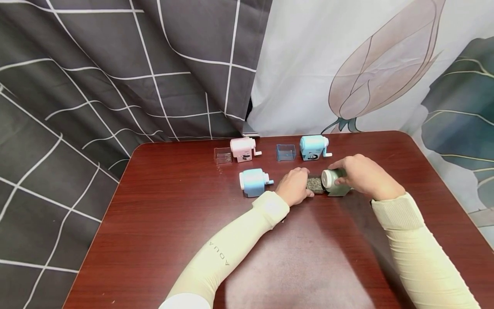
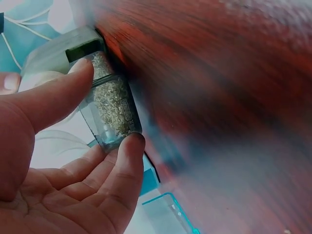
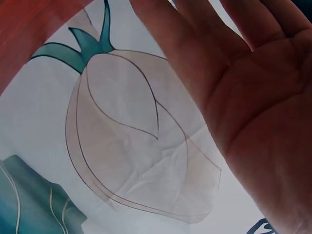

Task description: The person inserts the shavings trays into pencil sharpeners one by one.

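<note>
Over at 2 o'clock on the glossy red-brown table: proper two-handed fiddling

So the person's right hand is half-curled round a rounded sage-green plastic sharpener, while the left hand, partly spread, pinches a clear smoky plastic drawer of greyish shavings at the sharpener's 9 o'clock side. Can't tell if any of it is inside. Farther toward 9 sits a white-capped light-blue sharpener; a panda-printed blue sharpener is at 11.
</note>
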The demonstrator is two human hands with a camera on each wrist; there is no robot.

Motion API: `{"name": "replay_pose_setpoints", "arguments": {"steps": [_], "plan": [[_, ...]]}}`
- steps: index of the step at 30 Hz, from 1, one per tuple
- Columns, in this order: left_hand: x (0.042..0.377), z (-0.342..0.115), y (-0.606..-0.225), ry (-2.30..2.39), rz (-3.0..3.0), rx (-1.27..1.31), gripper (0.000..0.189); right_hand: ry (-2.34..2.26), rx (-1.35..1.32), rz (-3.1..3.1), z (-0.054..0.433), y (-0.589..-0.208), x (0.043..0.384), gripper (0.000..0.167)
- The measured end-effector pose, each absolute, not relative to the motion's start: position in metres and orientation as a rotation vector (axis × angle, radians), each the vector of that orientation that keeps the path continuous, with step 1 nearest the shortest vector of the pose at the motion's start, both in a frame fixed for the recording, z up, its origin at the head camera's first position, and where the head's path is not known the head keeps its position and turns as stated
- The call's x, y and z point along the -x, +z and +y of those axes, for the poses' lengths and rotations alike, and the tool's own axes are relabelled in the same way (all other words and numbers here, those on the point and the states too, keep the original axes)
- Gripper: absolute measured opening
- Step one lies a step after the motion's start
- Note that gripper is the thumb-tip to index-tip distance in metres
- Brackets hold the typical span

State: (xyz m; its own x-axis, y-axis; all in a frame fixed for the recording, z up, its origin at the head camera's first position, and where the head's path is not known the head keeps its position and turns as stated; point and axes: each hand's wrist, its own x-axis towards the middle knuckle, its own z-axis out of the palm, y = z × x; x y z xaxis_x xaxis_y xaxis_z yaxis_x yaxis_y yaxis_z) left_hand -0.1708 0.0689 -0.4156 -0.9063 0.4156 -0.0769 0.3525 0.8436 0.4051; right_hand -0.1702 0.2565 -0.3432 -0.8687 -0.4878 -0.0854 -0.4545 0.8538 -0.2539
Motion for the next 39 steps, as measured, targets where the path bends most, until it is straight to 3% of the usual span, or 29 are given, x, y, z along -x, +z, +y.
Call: {"name": "replay_pose_setpoints", "arguments": {"steps": [39], "plan": [[0.171, 0.079, -0.419, 0.575, 2.868, -0.641, 0.062, -0.320, 0.729, 2.897, 0.256, -0.342, 0.168, 0.034]]}}
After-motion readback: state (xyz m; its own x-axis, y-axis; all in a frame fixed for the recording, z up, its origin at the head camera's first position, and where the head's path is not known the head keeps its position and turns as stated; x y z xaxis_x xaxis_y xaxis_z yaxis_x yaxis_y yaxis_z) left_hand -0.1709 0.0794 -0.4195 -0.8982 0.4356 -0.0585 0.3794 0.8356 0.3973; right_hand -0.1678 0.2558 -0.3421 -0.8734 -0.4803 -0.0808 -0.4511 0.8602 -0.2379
